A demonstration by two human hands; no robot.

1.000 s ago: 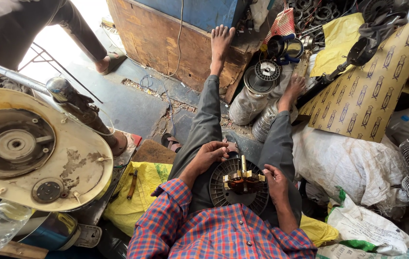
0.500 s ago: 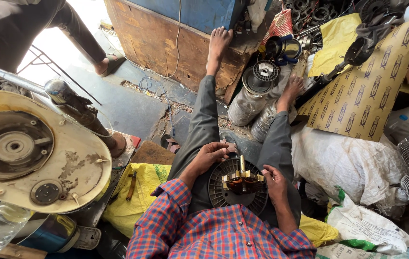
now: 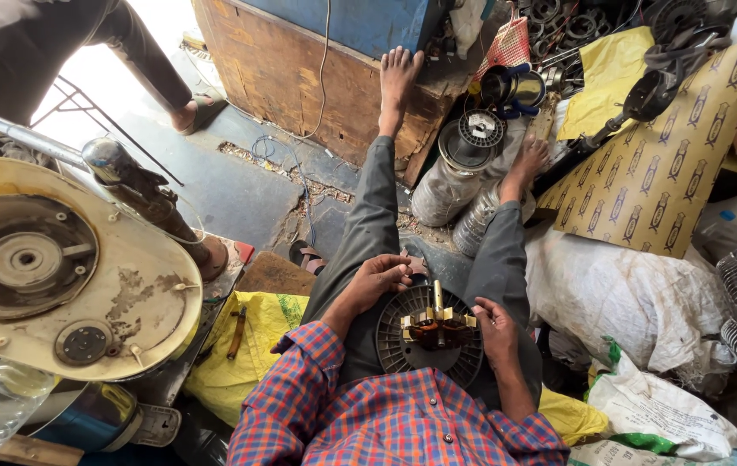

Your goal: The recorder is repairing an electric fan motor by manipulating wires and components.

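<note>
Left hand (image 3: 379, 280) is curled over the top-left rim of the round black ribbed motor housing with copper windings and a brass shaft (image 3: 430, 335) sitting in the lap, fingers bent down onto the edge, so it's gripping or at least steadying it. Right hand (image 3: 495, 326) is on the opposite rim, fingers loosely bent against the side; can't really tell from up here if it's pinching a wire or just resting.

Looks to me like the winding or inspection stage on the motor core, with both hands bracing it. Next move probably needs one hand to keep the housing from turning while the other works at the coils around the shaft.

Beyond the left hand there's a yellow plastic sack (image 3: 252, 341) and a big round cream-coloured metal machine cover (image 3: 57, 276). Past the right hand, a white woven sack (image 3: 623, 298). Ahead of both hands, by the bare feet, a clear plastic wire spool (image 3: 455, 168).
</note>
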